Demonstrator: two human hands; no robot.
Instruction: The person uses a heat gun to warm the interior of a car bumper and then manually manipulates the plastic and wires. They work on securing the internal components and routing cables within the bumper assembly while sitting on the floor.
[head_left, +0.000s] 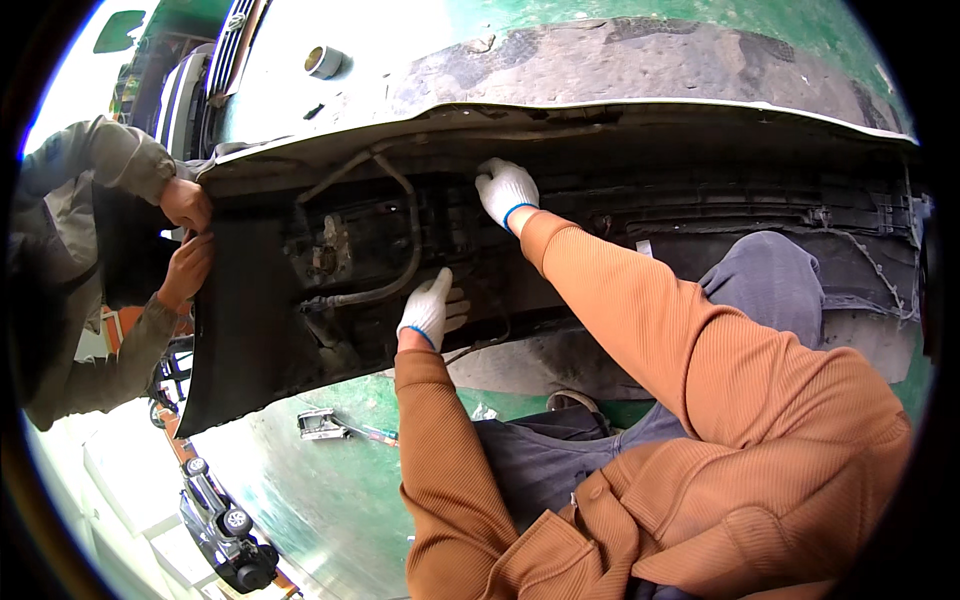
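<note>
Nearest is the person's own orange-brown ribbed jacket (780, 440), with grey trousers (765, 285) below it and one bent knee overlapping the edge of a long dark panel (250, 300). The panel stretches across the view in front of the person, its ribbed hollow side showing and a thin white rim running along its far edge. Over its nearer half is the left hand (430, 312), in a white glove with a blue cuff; its grip is released, the thumb and fingers spread beside a curved dark hose (416, 232). On the floor (370, 520), to the left, lies a metal tool (322, 425). Farther across the panel, the gloved right hand (508, 192) is near the far wall, fingers bent; whether its grip grasps anything, I cannot tell. At the panel's left end, a co-worker's two bare hands (186, 204) are at its edge. Beyond the white rim are a grey sheet (600, 65) and a small cylindrical container (322, 62).
</note>
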